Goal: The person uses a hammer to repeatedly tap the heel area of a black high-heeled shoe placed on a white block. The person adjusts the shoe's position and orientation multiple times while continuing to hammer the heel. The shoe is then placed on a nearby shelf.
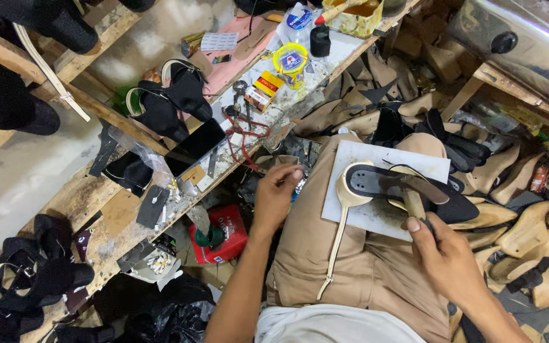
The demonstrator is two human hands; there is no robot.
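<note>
Cluttered workbench (115,209), right grip (443,251) around hammer (414,202)

dark phone screen (195,146) on bench | yellow-red box (264,89) | red box (223,232) below

Left arm bare, reaching forward from the lower edge, elbow bent; left hand (276,194) knuckles up, fingers (295,174) curled forward. Right forearm enters from lower right; right hand (443,251) closed in a grip, thumb on top, pointing forward
</note>
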